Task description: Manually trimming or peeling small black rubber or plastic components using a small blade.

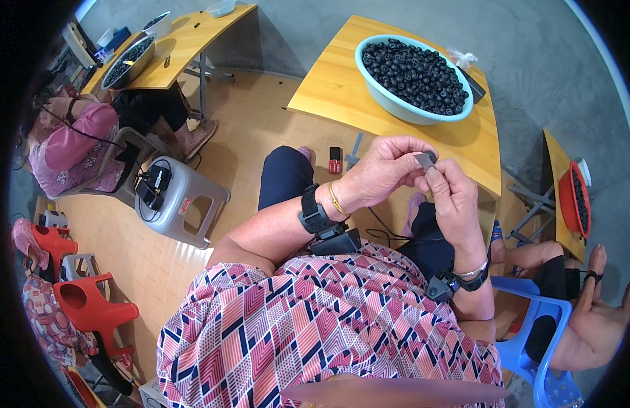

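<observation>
My left hand (pixel 385 170) and my right hand (pixel 455 194) meet in front of the table's near edge, both closed in a pinch. Under my right thumb sits a small flat grey piece (pixel 424 161), its exact kind unclear. Against it, at my left fingertips, is a small black part (pixel 432 156), mostly covered by fingers. Beyond my hands a pale blue bowl (pixel 403 111) stands on the table, heaped with small black ring-shaped parts (pixel 413 75).
The yellow wooden table (pixel 322 88) also bears a dark box (pixel 473 85) and a clear plastic bag (pixel 462 57). A red phone (pixel 335 160) lies on the floor. On the left stands a grey stool (pixel 182 211) beside a seated person; another person sits at right near a red basin (pixel 572 200).
</observation>
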Demonstrator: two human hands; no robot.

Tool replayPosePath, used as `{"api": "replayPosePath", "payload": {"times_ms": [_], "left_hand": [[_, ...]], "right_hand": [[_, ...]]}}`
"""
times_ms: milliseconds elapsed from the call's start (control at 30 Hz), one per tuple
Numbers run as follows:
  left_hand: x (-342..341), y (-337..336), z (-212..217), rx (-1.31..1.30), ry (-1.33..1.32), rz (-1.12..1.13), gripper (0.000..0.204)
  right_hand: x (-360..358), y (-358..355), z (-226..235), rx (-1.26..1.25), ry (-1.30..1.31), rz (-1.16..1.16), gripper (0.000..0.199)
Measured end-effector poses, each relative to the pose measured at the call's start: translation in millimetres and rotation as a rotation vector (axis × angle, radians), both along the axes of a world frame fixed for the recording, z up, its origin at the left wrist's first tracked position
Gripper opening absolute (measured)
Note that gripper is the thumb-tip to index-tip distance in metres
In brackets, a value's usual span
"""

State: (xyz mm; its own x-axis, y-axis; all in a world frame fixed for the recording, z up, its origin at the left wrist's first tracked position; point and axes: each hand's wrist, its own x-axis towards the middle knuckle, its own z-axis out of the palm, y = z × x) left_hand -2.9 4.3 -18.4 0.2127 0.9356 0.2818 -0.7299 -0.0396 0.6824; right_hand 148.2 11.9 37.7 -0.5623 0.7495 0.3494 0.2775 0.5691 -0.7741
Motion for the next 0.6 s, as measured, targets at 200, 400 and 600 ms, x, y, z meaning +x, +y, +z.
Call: {"api": "replayPosePath", "payload": {"times_ms": [200,400,600], "left_hand": [[-2.1,-3.8,5.4,0.020,-0.002,-0.009,0.020],[0.3,-2.8,5.1,-0.022,-0.073,-0.036,0.018],[0.3,-1.7,2.4,0.056,0.010,0.002,0.018]], "right_hand": [[-0.9,-2.5,-3.9,0.056,0.019,-0.001,0.015],[4.3,1.7,-1.5,-0.100,0.176,-0.040,0.016],[-1.2,0.2,2.8,-0.033,0.135,-0.085,0.018]]}}
